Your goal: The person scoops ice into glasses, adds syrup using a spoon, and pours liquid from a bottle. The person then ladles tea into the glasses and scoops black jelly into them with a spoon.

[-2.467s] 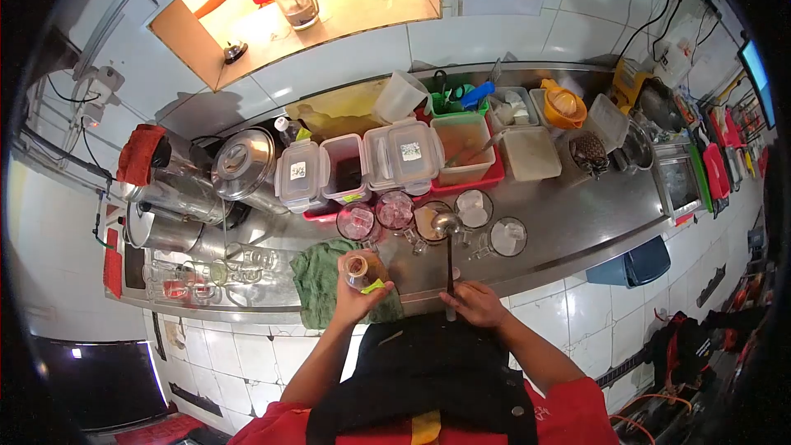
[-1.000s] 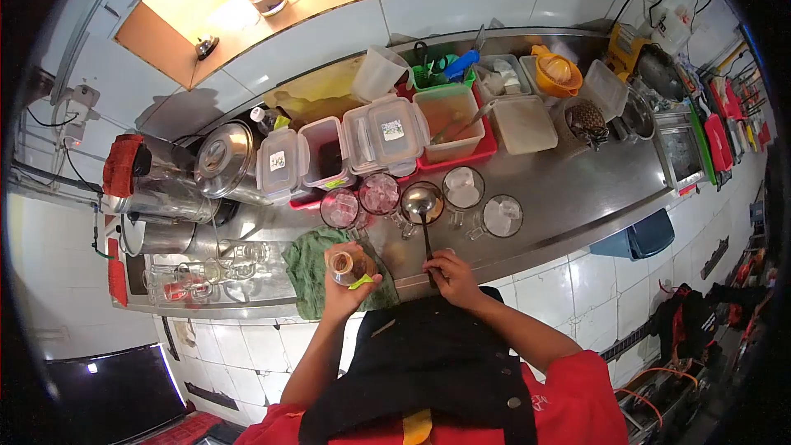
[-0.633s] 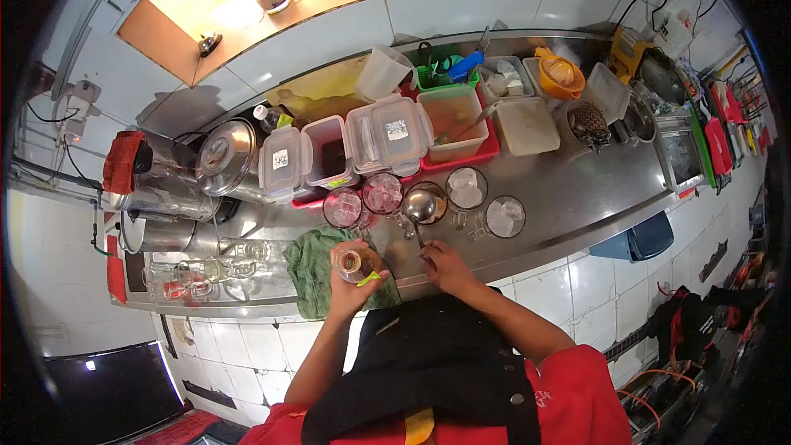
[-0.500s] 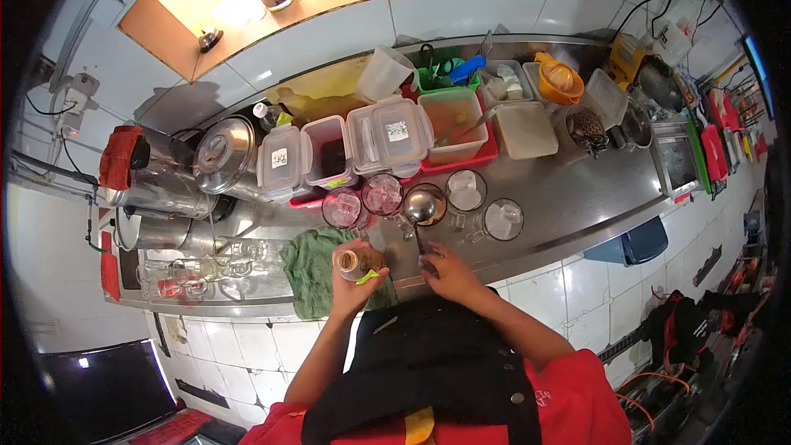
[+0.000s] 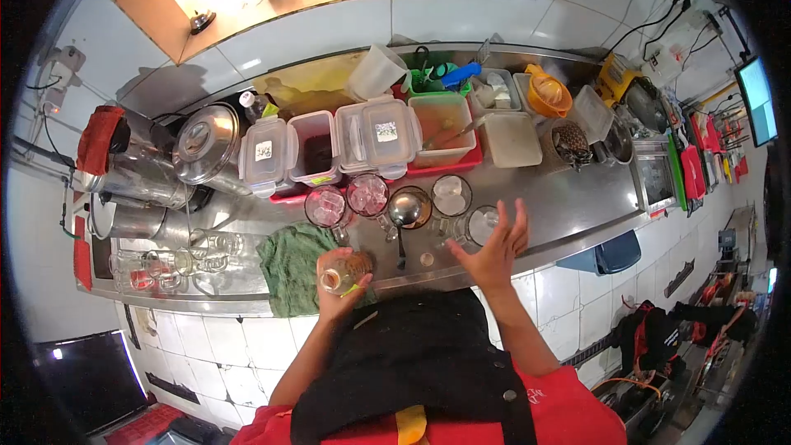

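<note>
My left hand (image 5: 336,297) is wrapped round an uncapped glass jar (image 5: 353,267) with brown contents and a yellow-green label, above the front edge of the counter. My right hand (image 5: 493,255) is raised with its fingers spread and nothing in it, near a glass mug of ice (image 5: 481,224). A metal ladle (image 5: 405,211) rests with its bowl over a mug, its dark handle towards me. Two mugs with pinkish ice (image 5: 326,206) stand left of it, and another ice mug (image 5: 451,195) to its right. A small round cap (image 5: 427,259) lies on the counter.
A green cloth (image 5: 297,270) lies left of the jar, beside several empty glass mugs (image 5: 173,270). Lidded plastic tubs (image 5: 387,136) line the back, with an orange juicer (image 5: 548,92) further right. Metal pots (image 5: 206,144) stand at the left.
My right hand has let go of the ladle and moved right, its fingers now spread. The ladle stays over the mug. My left hand still holds the jar, now tilted more. The view has shifted.
</note>
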Available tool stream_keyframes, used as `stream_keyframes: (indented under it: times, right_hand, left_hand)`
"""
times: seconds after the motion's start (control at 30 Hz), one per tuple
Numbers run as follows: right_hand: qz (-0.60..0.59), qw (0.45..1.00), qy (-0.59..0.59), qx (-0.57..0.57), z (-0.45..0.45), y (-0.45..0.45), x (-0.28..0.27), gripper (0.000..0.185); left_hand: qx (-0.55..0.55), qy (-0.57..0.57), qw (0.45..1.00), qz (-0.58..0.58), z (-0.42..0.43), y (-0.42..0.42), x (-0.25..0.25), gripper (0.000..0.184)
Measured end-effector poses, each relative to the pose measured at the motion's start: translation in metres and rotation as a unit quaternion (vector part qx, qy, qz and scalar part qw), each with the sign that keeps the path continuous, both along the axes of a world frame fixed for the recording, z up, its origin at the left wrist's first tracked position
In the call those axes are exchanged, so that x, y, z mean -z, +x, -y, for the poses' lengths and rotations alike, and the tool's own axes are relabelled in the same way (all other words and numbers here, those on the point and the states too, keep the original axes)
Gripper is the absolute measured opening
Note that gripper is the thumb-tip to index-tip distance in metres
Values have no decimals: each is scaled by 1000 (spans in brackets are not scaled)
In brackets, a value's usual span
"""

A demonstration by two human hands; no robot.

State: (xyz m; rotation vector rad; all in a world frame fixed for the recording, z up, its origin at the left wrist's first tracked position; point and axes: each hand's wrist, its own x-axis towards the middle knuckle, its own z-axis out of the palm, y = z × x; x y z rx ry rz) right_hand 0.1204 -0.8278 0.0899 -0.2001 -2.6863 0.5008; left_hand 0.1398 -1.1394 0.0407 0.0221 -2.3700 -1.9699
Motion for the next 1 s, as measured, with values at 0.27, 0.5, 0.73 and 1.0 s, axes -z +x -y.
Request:
stream_keyframes:
  times: [0.27, 0.5, 0.73, 1.0]
  right_hand:
    - [246, 939, -240, -34, 18, 54, 65, 70]
    - [162, 914, -371, 30, 50, 8, 83, 69]
    - [167, 940, -275, 110, 66, -17, 54, 62]
    - [103, 963, -197, 150, 48, -31, 82, 48]
  left_hand:
    - [-7, -36, 999, -3, 18, 20, 15, 62]
    - [-15, -14, 999, -42, 24, 22, 28, 64]
    - [-10, -31, 999, 8, 26, 25, 29, 67]
    - [13, -32, 999, 6, 23, 17, 24, 66]
